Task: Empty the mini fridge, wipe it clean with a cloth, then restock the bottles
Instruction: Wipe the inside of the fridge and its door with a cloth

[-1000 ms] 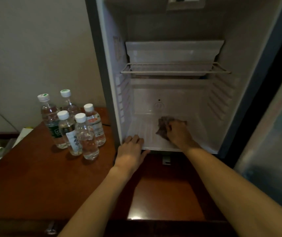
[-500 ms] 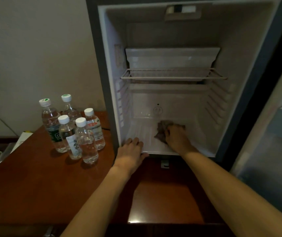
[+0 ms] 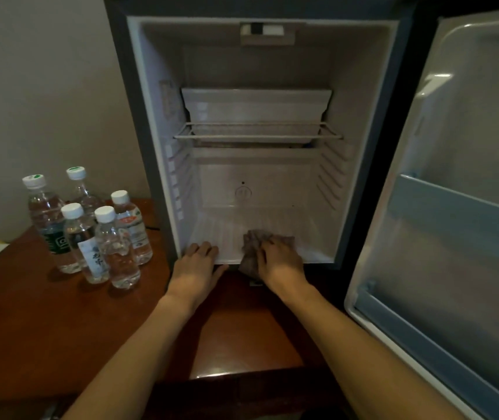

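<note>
The mini fridge [image 3: 157,122] stands open on a wooden table, its white inside holding no bottles. My right hand [image 3: 280,262] presses a brownish cloth [image 3: 252,245] onto the front of the fridge floor, fingers curled over it; part of the cloth hangs over the front lip. My left hand [image 3: 195,269] rests with its fingers hooked over the fridge's front edge, left of the cloth. Several clear water bottles [image 3: 115,247] with white caps stand grouped on the table left of the fridge.
The fridge door [image 3: 460,207] swings open to the right, with a shelf low down. A wire rack [image 3: 257,134] and a white tray [image 3: 256,107] sit in the upper part. The wooden table [image 3: 30,322] extends left; pale items lie at its far left edge.
My right hand has dragged the cloth from the middle of the fridge floor toward the front edge. My left hand stays on the front lip. The view has tilted up and pulled back.
</note>
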The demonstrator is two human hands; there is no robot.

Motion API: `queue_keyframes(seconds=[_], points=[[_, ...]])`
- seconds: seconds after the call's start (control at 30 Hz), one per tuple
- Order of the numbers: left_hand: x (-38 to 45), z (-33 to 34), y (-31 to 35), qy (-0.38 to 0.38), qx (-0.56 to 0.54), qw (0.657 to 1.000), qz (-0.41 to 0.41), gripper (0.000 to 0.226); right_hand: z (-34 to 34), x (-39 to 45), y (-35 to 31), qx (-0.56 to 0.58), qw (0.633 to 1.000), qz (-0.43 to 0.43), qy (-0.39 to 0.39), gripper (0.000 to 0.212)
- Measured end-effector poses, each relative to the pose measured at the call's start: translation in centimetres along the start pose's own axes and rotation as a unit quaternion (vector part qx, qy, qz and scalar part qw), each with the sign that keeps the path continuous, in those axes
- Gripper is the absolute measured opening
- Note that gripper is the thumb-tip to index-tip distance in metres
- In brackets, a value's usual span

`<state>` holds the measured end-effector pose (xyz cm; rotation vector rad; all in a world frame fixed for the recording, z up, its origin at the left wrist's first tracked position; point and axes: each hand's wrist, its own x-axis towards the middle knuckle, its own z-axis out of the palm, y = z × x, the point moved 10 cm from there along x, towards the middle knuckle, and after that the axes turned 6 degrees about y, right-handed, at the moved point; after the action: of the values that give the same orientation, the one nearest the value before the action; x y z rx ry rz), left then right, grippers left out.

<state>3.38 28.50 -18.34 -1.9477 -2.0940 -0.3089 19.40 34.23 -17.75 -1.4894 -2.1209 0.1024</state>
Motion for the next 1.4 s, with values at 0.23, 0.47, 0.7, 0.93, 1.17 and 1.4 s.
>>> queue_keyframes(seconds=[0.23, 0.47, 0.7, 0.93, 1.17, 1.4], points=[[0.5, 0.5, -0.3, -0.005, 0.003, 1.0, 0.002, 0.052, 0.8, 5.3, 0.2, 0.017, 1.0, -0.002, -0.002, 0.034], [0.8, 0.7, -0.4, -0.021, 0.013, 1.0, 0.008, 0.053, 1.7, 11.1, 0.3, -0.007, 1.0, 0.002, -0.01, 0.034], [0.6, 1.1, -0.6, -0.02, 0.012, 1.0, 0.0, 0.052, 1.3, 9.8, 0.0, -0.02, 0.999, -0.015, 0.022, 0.031], [-0.2, 0.6, -0.1, 0.012, -0.034, 0.999, -0.006, 0.048, 1.3, 2.6, -1.7, -0.016, 0.999, -0.048, 0.004, 0.029], [-0.4, 0.7, 0.5, 0.015, -0.029, 0.999, 0.001, 0.051, 1.7, -0.9, -2.6, -0.058, 0.995, -0.084, 0.013, 0.037], [0.1, 0.8, 0.1, 0.012, -0.012, 1.0, 0.003, 0.052, 4.3, 4.4, -3.4, -0.06, 0.997, -0.044, -0.031, 0.04]])
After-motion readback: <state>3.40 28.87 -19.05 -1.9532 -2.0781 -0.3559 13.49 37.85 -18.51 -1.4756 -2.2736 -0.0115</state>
